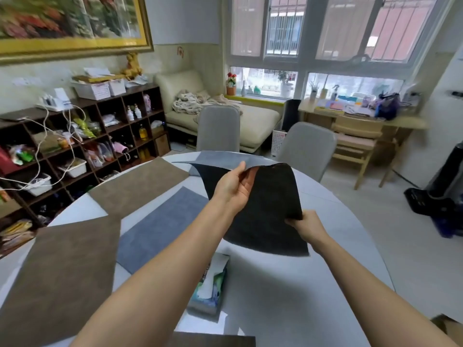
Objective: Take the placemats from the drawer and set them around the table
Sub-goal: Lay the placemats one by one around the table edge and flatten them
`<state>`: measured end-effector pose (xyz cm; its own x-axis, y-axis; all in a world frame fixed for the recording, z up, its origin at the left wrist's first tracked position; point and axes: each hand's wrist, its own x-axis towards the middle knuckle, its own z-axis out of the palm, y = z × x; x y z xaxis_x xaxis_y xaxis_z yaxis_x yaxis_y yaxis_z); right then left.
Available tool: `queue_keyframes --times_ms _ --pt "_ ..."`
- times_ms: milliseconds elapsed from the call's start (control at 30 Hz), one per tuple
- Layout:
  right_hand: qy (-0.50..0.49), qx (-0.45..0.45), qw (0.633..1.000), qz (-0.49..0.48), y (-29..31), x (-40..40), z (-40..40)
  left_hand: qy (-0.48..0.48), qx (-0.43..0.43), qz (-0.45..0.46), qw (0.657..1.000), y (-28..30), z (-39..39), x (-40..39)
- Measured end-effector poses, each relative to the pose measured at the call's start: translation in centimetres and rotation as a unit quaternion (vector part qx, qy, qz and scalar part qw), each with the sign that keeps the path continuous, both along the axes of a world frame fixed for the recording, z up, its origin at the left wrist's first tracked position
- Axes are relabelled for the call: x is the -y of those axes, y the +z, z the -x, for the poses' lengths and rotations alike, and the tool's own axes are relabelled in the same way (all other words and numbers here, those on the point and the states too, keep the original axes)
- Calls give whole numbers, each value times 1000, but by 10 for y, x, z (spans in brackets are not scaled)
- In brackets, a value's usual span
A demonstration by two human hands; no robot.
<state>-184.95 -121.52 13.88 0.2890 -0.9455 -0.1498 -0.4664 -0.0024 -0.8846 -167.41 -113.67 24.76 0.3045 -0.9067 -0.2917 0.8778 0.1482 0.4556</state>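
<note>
Both my hands hold a placemat (270, 209) in the air above the round white table (313, 284). Its dark underside faces me and its blue-grey top shows at the far edge. My left hand (233, 187) pinches the far edge, and my right hand (305, 227) grips the near right edge. On the table lie a brown placemat (57, 271) at the near left, another brown placemat (137, 186) farther left, and a blue-grey placemat (160, 229) between them and my arms. A dark mat edge (213, 340) shows at the bottom of the view.
A tissue box (210, 289) lies on the table under my left forearm. Two grey chairs (218, 128) (305, 149) stand at the far side. A dark cubby shelf (82, 146) fills the left wall. A wooden desk (363, 121) stands by the window.
</note>
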Motion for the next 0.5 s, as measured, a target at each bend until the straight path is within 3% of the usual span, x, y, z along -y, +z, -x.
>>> queue_keyframes --times_ms 100,200,367,500 --pt "-24 -52 998 22 -5 -10 30 3 2 5 1000 0 8 4" --pt "-62 -136 986 80 -6 -23 49 -8 46 -47 998 -11 13 5" --pt "-144 -300 923 195 -2 -31 66 -54 119 -155 979 -43 8 -6" --pt "-166 -339 893 247 -10 -23 75 -53 180 -227 956 -65 11 -7"
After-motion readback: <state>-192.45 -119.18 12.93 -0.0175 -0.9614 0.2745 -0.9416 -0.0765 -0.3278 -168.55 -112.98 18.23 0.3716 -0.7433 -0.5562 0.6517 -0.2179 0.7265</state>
